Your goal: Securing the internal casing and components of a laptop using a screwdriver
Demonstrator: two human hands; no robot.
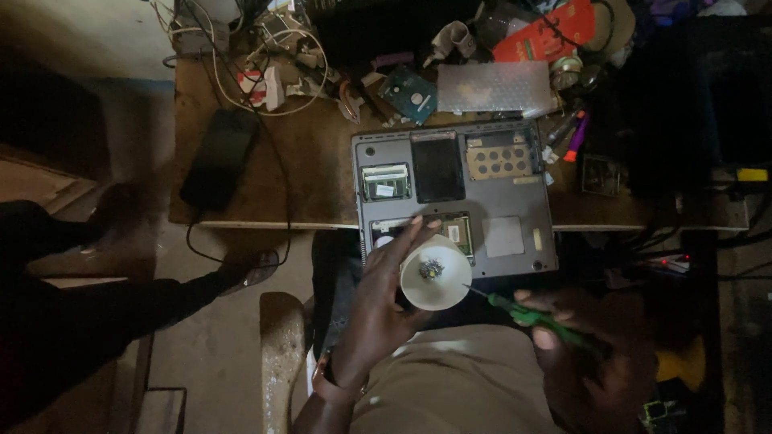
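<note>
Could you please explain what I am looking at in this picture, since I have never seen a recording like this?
There is no machine here: a camera worn on a person's head looks down at their own two bare hands. The left hand holds a small white cup with screws inside. The right hand holds a green screwdriver, its tip near the cup. On the wooden table lies a grey laptop, underside up, with its compartments open. Behind it are cables, a hard drive and clutter. Another person's leg shows at left.
</note>
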